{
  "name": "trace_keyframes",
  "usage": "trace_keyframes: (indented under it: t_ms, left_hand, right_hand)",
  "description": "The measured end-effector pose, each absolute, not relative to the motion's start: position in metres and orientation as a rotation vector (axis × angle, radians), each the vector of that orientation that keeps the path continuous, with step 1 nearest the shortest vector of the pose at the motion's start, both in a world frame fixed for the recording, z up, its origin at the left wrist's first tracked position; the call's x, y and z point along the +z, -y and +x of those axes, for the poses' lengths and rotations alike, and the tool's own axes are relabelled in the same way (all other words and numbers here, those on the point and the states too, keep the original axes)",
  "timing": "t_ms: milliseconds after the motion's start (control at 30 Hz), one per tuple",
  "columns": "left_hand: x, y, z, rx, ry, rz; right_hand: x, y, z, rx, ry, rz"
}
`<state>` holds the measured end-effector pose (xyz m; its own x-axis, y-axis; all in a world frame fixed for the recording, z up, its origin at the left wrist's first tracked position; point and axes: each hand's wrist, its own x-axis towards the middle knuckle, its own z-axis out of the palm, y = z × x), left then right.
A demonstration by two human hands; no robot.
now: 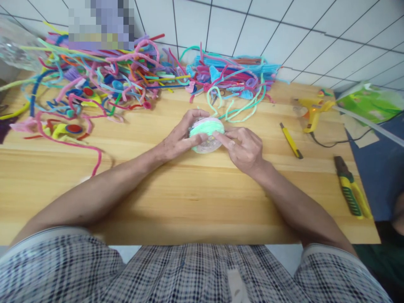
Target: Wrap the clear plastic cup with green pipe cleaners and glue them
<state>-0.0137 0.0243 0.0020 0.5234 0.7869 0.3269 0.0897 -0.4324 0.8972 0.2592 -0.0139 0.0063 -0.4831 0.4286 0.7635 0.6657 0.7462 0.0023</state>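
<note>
Above the middle of the table is a clear round plastic piece (208, 147), its upper part wrapped in rows of mint-green pipe cleaner (206, 127) and a pale purple one (202, 121). My left hand (179, 139) grips it from the left, thumb across the front and fingers behind. At its right edge, the fingers of my right hand (244, 147) are closed, index fingertip pressed on the green winding; part of their grip is hidden. Just behind the piece, loose mint-green pipe cleaners (249, 113) curl on the table near a pair of scissors (217, 97).
Piles of coloured pipe cleaners (110, 75) line the back left and centre. On the right lie a yellow glue gun (312, 111) with its cord, a yellow utility knife (291, 141) and pliers (350, 189). A tiled wall (252, 25) borders the wooden table (195, 202).
</note>
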Motion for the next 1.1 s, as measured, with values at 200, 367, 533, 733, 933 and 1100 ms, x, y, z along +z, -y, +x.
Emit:
trace_keyframes:
  t_ms: [200,367,533,733,933,1100]
  left_hand:
    - [0.003,-0.024,-0.014,0.943,-0.708,1.795]
    - [0.001,-0.024,-0.014,0.954,-0.698,1.768]
    - [0.002,-0.024,-0.013,0.987,-0.693,1.744]
    - [0.007,-0.022,-0.005,1.025,-0.746,1.657]
    - [0.003,-0.026,-0.005,1.055,-0.723,1.611]
    - [0.001,-0.026,-0.006,1.046,-0.732,1.603]
  right_hand:
    - [0.008,0.014,0.263,-0.368,2.219,-0.870]
    - [0.013,0.014,0.260,-0.428,2.227,-0.831]
    - [0.019,0.014,0.253,-0.505,2.155,-0.741]
    - [0.012,0.015,0.254,-0.474,2.171,-0.792]
    - [0.000,0.014,0.259,-0.304,2.148,-0.816]
    - [0.003,0.015,0.254,-0.368,2.091,-0.738]
